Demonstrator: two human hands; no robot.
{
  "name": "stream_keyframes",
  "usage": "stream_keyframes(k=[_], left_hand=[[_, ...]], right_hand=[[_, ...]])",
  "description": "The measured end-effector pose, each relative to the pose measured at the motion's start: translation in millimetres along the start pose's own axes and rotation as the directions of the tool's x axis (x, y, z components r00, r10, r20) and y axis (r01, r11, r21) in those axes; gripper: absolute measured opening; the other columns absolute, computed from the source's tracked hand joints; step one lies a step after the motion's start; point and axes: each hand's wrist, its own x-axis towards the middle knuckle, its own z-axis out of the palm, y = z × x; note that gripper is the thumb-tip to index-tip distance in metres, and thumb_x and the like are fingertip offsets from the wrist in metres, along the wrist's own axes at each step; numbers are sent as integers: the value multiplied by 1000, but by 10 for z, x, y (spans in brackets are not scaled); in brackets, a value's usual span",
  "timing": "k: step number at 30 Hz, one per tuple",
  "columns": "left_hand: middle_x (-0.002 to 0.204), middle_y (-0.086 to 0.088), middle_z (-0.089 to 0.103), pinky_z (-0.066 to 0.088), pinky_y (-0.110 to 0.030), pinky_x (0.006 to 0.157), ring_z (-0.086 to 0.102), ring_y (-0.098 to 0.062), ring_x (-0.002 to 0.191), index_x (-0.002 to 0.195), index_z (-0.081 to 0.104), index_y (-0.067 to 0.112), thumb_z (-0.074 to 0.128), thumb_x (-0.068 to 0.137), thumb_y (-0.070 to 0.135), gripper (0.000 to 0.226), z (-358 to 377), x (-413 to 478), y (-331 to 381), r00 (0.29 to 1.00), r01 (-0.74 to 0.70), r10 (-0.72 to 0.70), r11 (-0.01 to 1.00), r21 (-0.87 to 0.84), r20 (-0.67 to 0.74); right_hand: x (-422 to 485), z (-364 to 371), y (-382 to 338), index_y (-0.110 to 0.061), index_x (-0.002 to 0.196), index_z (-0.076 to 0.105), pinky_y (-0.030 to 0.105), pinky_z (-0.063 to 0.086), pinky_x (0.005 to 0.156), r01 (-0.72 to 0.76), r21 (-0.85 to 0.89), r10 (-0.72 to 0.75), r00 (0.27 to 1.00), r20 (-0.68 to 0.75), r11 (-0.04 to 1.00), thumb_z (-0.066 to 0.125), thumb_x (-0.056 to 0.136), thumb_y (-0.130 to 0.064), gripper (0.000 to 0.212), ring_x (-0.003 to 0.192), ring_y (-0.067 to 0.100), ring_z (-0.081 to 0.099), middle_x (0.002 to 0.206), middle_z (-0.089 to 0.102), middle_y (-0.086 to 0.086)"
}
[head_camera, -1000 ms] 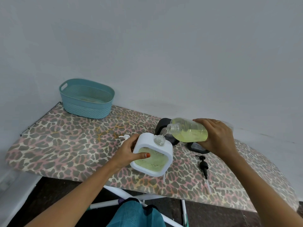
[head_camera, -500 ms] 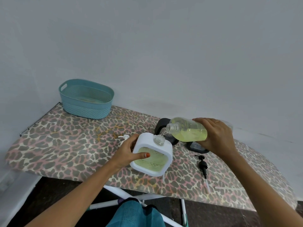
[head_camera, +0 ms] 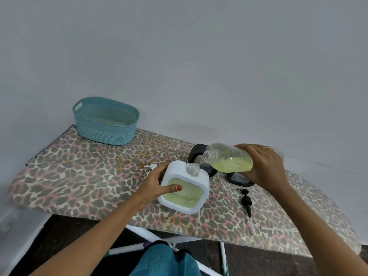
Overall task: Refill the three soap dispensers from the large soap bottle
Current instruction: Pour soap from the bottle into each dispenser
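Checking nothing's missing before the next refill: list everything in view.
board: 1, leopard print, across the middle
basket: 1, teal, board's far left
white dispenser: 1, white, centre, tilted in left hand
bottle: 1, clear with yellow-green soap, tipped at the dispenser's neck
black dispensers: 2, black, behind and below the bottle
black pump: 1, black, board's right
white pump: 1, white, behind left hand
cloth: 1, teal, bottom edge
left hand: 1, grips white dispenser
right hand: 1, grips bottle

The large soap bottle [head_camera: 229, 159] and the white dispenser [head_camera: 187, 192] have both edged very slightly leftward
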Motion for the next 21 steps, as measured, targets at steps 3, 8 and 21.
stream_keyframes(k=[3,8,21], left_hand=[[96,0,64,54,-20,68,65,-4,83,107,54,27,84,36,59,84,-5,-3,0,1000,2,-2,1000,3,1],[96,-1,64,54,-22,68,66,-6,83,108,54,26,84,37,58,83,-10,-2,-14,1000,4,-4,1000,10,0],[94,0,64,54,-21,68,65,-5,82,107,54,25,83,38,58,82,10,6,-36,1000,-2,2,1000,26,1]], right_hand=[[0,4,1,-5,96,68,34,53,61,-1,-2,1,1000,3,1000,90,46,-17,56,73,28,70,86,73,7],[-9,12,7,-6,96,68,34,53,61,-6,-4,6,1000,3,1000,90,44,-15,57,73,28,70,86,73,6],[-25,24,4,-6,97,66,33,53,59,13,-5,-13,1000,-3,1000,91,44,-16,59,73,28,70,86,73,7]])
